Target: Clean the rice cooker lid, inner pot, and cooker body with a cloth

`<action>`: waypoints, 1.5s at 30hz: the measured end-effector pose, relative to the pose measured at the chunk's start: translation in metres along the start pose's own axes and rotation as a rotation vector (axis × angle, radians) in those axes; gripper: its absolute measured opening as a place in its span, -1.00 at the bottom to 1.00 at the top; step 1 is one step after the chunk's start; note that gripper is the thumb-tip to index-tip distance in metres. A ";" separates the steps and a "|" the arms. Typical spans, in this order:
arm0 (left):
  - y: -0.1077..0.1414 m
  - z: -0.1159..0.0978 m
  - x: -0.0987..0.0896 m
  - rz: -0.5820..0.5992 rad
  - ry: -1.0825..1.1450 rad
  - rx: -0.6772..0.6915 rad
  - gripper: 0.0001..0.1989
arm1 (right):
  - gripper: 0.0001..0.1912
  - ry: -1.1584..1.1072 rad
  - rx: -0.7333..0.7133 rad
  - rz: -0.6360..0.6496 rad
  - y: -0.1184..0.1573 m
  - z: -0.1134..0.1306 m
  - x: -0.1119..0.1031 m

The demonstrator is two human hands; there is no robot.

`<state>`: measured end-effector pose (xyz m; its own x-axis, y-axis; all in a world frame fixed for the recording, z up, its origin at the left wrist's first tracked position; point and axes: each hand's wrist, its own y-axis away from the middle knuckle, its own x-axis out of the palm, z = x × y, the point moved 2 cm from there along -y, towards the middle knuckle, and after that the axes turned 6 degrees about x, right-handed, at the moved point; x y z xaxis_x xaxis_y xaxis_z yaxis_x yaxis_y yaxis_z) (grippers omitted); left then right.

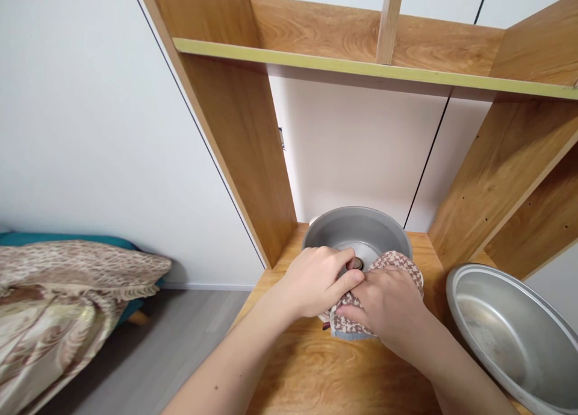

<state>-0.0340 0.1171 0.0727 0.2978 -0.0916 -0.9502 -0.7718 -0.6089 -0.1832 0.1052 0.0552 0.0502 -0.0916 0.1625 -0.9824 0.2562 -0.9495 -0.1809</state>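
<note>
A round metal pot (pixel 361 225) stands at the back of a wooden shelf surface (pixel 311 367). In front of it both hands meet over a small object. My left hand (pixel 316 279) is closed around that object, of which only a small round metal tip (pixel 357 263) shows. My right hand (pixel 388 303) presses a brown-and-white patterned cloth (pixel 400 263) against the object; the cloth bunches under the palm and its blue-edged corner hangs toward me. What the object is stays hidden by the fingers and cloth.
A wide shallow metal basin (pixel 515 330) lies at the right on the shelf. Wooden side panels (pixel 244 138) and an upper shelf board (pixel 370 68) enclose the space. At the left, below, are a grey floor (pixel 149 355) and a bed with a patterned blanket (pixel 63 294).
</note>
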 end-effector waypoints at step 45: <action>-0.002 -0.003 0.002 0.018 -0.038 -0.039 -0.61 | -0.69 0.007 0.016 -0.097 -0.002 0.003 0.012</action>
<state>-0.0301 0.1153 0.0722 0.2621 -0.0735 -0.9623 -0.7540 -0.6380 -0.1566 0.1004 0.0581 0.0393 -0.1083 0.2557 -0.9607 0.2308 -0.9335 -0.2745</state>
